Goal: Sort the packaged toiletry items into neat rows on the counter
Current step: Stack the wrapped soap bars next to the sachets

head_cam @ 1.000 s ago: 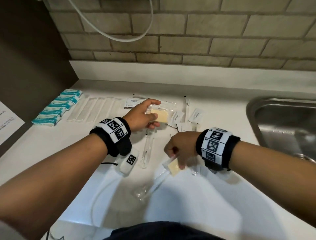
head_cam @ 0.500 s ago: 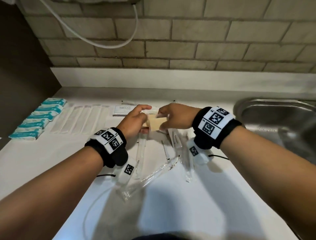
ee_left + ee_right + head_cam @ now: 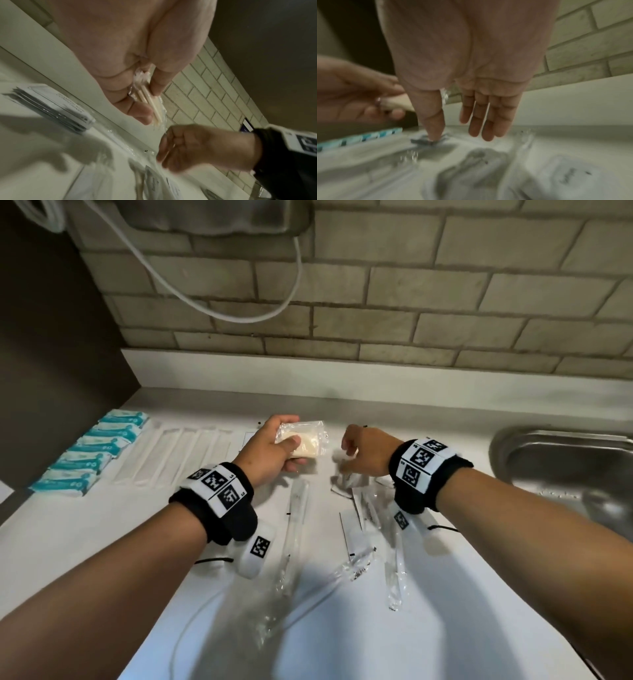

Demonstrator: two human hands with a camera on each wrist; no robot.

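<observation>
My left hand (image 3: 295, 429) is raised over the back of the counter and grips a small stack of cream soap bars in clear wrap (image 3: 308, 441). The left wrist view shows thumb and fingers pinching the stack's thin edges (image 3: 157, 108). My right hand (image 3: 346, 447) hovers just right of the soap. It holds nothing and its fingers (image 3: 481, 119) hang straight over a heap of small white sachets (image 3: 346, 482). At the far left lie a row of teal packets (image 3: 92, 453) and a row of long clear-wrapped items (image 3: 178, 457).
Several long clear packets (image 3: 294, 525) lie scattered on the white counter (image 3: 85, 542) in front of my hands. A flat white stack (image 3: 60, 105) sits behind my left hand. A steel sink (image 3: 565, 467) is at the right. Behind is a brick wall with a hanging cable (image 3: 239, 316).
My right hand carried a soap packet from the counter's front up to my left hand, let go and moved right. My left hand now holds that packet with the first one, lifted slightly.
</observation>
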